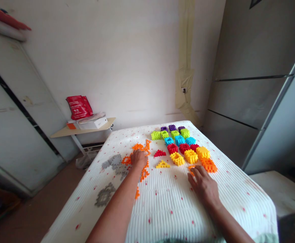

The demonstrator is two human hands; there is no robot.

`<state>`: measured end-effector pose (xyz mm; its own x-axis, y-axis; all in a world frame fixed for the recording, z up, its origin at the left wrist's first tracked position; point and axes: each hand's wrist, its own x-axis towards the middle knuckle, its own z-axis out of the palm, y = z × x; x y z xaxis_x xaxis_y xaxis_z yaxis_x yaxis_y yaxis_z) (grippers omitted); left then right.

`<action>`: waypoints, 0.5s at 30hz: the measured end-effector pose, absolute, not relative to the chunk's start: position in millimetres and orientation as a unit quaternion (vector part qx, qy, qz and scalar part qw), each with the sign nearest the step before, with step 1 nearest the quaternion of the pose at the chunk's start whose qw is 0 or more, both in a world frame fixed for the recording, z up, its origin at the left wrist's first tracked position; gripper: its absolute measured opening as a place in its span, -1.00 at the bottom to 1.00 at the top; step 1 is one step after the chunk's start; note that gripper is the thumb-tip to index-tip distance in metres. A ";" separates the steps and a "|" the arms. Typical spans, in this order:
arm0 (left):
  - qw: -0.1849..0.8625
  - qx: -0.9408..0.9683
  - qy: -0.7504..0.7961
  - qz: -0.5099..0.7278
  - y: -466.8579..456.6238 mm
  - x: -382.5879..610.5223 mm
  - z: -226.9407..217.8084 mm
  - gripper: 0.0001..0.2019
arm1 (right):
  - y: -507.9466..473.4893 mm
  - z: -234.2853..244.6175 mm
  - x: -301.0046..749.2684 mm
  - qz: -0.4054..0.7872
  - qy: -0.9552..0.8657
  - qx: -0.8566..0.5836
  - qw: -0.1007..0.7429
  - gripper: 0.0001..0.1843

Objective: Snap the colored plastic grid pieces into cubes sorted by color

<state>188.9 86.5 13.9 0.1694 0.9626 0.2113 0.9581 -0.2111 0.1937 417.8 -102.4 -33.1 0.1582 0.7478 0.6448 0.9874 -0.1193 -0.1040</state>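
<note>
The left hand (pixel 139 159) lies cupped at 11 o'clock on orange interlocking plastic pieces (pixel 138 146), its grip hidden. The right hand (pixel 203 187), fingers spread, touches a small orange piece (pixel 191 169) at 1 o'clock.

Room's pretty basic: scuffed off-white plaster wall (pixel 107 57) at 12 o'clock, beige tape strip (pixel 185 50) around 1, grey panelled wardrobe doors (pixel 248 98) at 3, brown floor (pixel 41 209) at 8.

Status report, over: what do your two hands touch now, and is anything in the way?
Left hand on orange plastic pieces. Right hand, fingers at small orange piece. Coloured block rows ahead of right hand. Grey pieces beside left hand.
</note>
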 end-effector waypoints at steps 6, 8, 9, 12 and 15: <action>0.006 0.747 0.654 0.118 95.4 195.0 4.4 -0.76 | -104.0 -29.9 417.4 -0.214 -0.618 -0.704 0.279 -0.70; 0.008 0.740 0.661 0.122 95.6 192.8 3.1 -0.76 | -104.4 -28.6 416.8 -0.206 -0.617 -0.704 0.284 -0.70; 0.010 0.736 0.665 0.127 95.6 191.1 2.8 -0.76 | -104.5 -28.2 416.6 -0.204 -0.616 -0.704 0.288 -0.69; 0.020 0.720 0.677 0.150 96.2 184.0 3.1 -0.77 | -104.2 -28.0 416.8 -0.203 -0.614 -0.703 0.295 -0.69; 0.032 0.698 0.690 0.189 96.9 174.7 5.6 -0.81 | -103.6 -29.6 417.8 -0.198 -0.616 -0.701 0.299 -0.71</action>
